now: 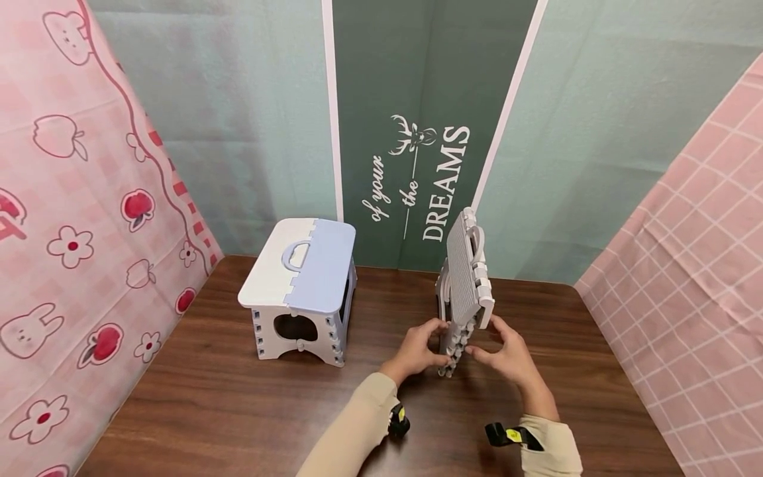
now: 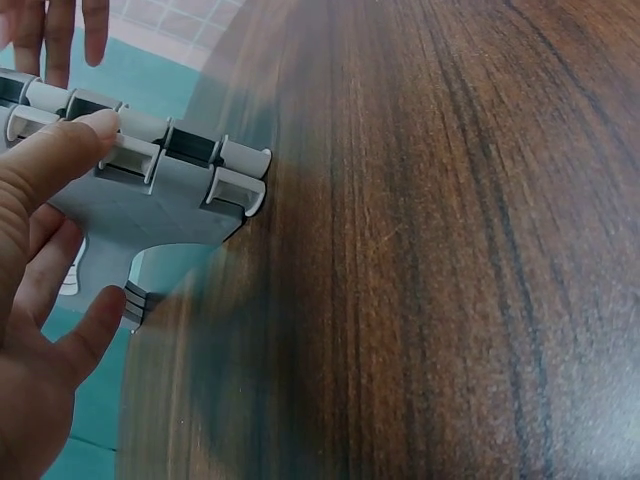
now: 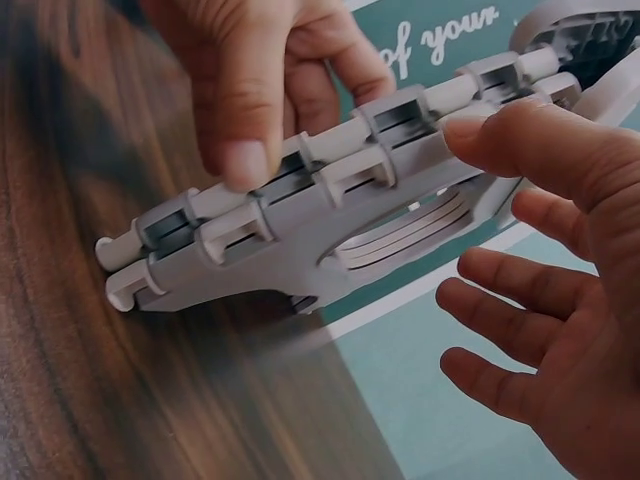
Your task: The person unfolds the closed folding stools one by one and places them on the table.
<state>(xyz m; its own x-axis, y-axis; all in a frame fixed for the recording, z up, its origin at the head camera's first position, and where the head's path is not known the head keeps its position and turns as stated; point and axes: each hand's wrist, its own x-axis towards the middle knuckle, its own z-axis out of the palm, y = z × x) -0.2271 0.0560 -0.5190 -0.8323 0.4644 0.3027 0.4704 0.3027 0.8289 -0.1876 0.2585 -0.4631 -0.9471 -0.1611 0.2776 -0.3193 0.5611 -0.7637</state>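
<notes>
A grey folding stool (image 1: 463, 278), partly folded, stands on the table with its ridged seat halves tilted steeply. My left hand (image 1: 420, 351) grips its near hinged edge, thumb on the hinge knuckles (image 2: 135, 150) and other fingers around the far side of the leg panel. On the other side, my right hand (image 1: 509, 354) touches the same edge with its thumb. In the right wrist view, the right hand's lower fingers (image 3: 510, 330) are spread loosely, apart from the panel. The panel partly hides its index finger.
An unfolded white-and-blue folding stool (image 1: 298, 265) stands upright at the left on the brown wooden table (image 1: 197, 384). A green printed cloth (image 1: 268, 132) hangs behind. Pink patterned cloths (image 1: 685, 265) line both sides.
</notes>
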